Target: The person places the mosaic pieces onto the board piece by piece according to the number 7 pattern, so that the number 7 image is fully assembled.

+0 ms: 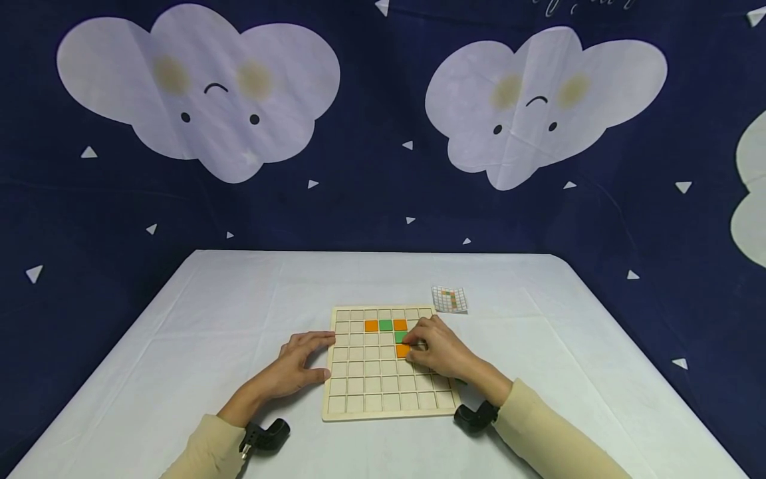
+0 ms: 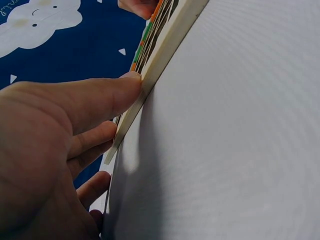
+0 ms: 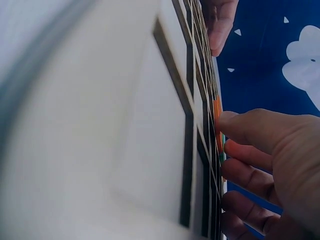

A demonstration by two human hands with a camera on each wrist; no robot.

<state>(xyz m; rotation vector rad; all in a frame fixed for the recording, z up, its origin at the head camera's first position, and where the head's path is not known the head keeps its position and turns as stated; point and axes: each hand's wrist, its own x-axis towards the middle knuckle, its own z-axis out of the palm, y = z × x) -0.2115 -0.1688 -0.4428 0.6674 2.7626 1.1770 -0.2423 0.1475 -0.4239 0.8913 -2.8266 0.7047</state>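
A pale wooden grid board [image 1: 365, 402] lies on the table. Orange and green square tiles sit in its upper part: a row with an orange tile [image 1: 372, 326], a green tile [image 1: 385, 325] and another orange tile [image 1: 399, 324], then a green tile [image 1: 400, 337] and a lower orange tile [image 1: 403, 350] in a column below. My right hand [image 1: 441, 347] pinches that lowest orange tile between thumb and index finger; the other fingers extend over the board in the right wrist view. My left hand [image 1: 293, 364] rests against the board's left edge, thumb [image 2: 112, 95] touching the rim, fingers spread.
Beyond the board's top right corner lies a small printed grid card [image 1: 449, 300] with a coloured pattern. A white cloth [image 1: 209, 319] covers the table. Behind it hangs a dark blue curtain [image 1: 371, 219] with clouds. Each wrist wears a black camera [image 1: 266, 436].
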